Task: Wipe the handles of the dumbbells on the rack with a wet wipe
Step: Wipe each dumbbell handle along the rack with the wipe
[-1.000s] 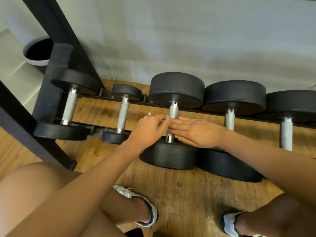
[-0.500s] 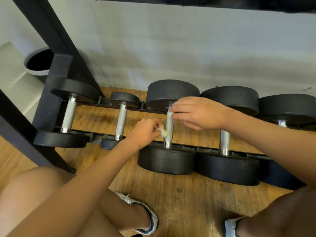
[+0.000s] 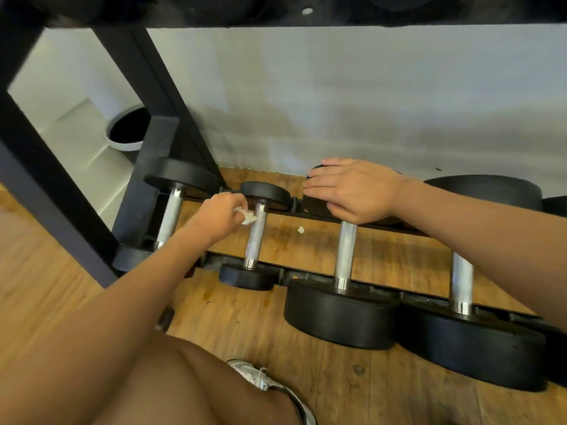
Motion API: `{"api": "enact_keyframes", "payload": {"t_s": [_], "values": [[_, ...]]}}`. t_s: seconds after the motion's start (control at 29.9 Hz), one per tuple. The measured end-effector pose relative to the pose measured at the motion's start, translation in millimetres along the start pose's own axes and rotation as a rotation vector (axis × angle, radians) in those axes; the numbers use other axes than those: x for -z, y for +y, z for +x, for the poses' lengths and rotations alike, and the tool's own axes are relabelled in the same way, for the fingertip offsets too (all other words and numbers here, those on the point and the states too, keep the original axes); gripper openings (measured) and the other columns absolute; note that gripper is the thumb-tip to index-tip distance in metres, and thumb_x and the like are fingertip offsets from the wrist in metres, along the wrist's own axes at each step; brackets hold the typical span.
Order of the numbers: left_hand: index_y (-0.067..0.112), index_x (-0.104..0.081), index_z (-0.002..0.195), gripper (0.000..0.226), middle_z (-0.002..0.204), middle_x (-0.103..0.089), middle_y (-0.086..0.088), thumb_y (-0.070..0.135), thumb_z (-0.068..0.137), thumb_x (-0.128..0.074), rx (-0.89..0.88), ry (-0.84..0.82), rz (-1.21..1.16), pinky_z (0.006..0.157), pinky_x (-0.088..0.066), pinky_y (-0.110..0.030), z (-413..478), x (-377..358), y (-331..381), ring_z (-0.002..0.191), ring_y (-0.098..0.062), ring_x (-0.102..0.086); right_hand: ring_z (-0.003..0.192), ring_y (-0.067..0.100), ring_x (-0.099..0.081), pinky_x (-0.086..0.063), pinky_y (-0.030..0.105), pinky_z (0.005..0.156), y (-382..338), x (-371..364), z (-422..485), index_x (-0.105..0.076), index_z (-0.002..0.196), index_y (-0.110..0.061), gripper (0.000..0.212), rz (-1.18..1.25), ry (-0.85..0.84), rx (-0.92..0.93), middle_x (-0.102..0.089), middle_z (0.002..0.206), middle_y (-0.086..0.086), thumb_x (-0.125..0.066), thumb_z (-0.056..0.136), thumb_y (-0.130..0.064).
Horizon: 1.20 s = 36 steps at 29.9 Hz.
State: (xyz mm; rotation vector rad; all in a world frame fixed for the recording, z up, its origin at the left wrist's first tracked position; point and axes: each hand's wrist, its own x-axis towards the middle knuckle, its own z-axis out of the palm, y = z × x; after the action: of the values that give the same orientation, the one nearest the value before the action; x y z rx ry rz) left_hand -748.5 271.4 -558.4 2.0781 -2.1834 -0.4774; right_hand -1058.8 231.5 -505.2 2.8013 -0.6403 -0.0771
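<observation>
A wooden plank floor, warm brown with visible grain, fills the lower half of the view. A plain white wall rises behind it, with a small dark mark low on its right side. At far left, a white panel with creases sits against the wall, and beside it is a round white-rimmed opening, dark inside. A small white scrap lies on the floor near the wall. At the bottom, a white shoe with dark trim rests on the boards.
</observation>
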Motion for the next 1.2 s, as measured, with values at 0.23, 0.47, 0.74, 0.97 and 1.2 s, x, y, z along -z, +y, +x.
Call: {"api": "enact_keyframes", "payload": {"t_s": [0.23,0.47,0.74,0.97,1.2], "values": [[0.015,-0.076,0.107,0.02,0.103,-0.073,-0.006,0.009,0.092,-0.065,0.313,0.148,-0.393,0.089,-0.048,-0.029,7,-50,-27,0.105,-0.025,-0.067,0.138,0.022,-0.048,-0.027,0.043,0.121,-2,-8,1,-0.06,0.137,-0.019,0.049,0.002,0.065,-0.029,-0.059,0.142,0.001,-0.04,0.094,-0.033],[0.019,-0.076,0.076,0.021,0.079,-0.072,0.001,0.017,0.088,-0.059,0.373,0.192,-0.801,0.082,-0.056,-0.034,16,-73,-3,0.078,-0.015,-0.064,0.138,0.021,-0.047,-0.027,0.042,0.121,-2,-8,2,-0.06,0.137,-0.02,0.048,-0.004,0.055,-0.03,-0.058,0.142,0.0,-0.039,0.095,-0.034],[0.007,-0.059,0.115,0.018,0.098,-0.068,-0.006,0.004,0.098,-0.065,0.374,0.257,-1.171,0.074,-0.058,-0.023,18,-74,0,0.087,-0.016,-0.067,0.138,0.021,-0.047,-0.027,0.043,0.121,-1,-11,2,-0.06,0.137,-0.021,0.048,-0.006,0.07,-0.036,-0.058,0.143,0.0,-0.038,0.096,-0.034],[0.002,-0.064,0.117,0.019,0.105,-0.072,-0.01,0.002,0.098,-0.064,0.42,0.232,-1.34,0.089,-0.058,-0.029,16,-78,-2,0.101,-0.021,-0.07,0.137,0.021,-0.048,-0.028,0.043,0.121,-1,-11,2,-0.061,0.136,-0.022,0.049,-0.005,0.077,-0.045,-0.059,0.142,0.0,-0.037,0.095,-0.034],[0.013,-0.073,0.108,0.013,0.099,-0.076,-0.005,0.013,0.103,-0.061,0.227,0.22,-0.987,0.087,-0.06,-0.028,17,-74,-4,0.097,-0.018,-0.073,0.135,0.021,-0.05,-0.03,0.043,0.119,0,-13,2,-0.063,0.134,-0.021,0.047,-0.009,0.086,-0.046,-0.061,0.14,0.0,-0.04,0.094,-0.032]]}}
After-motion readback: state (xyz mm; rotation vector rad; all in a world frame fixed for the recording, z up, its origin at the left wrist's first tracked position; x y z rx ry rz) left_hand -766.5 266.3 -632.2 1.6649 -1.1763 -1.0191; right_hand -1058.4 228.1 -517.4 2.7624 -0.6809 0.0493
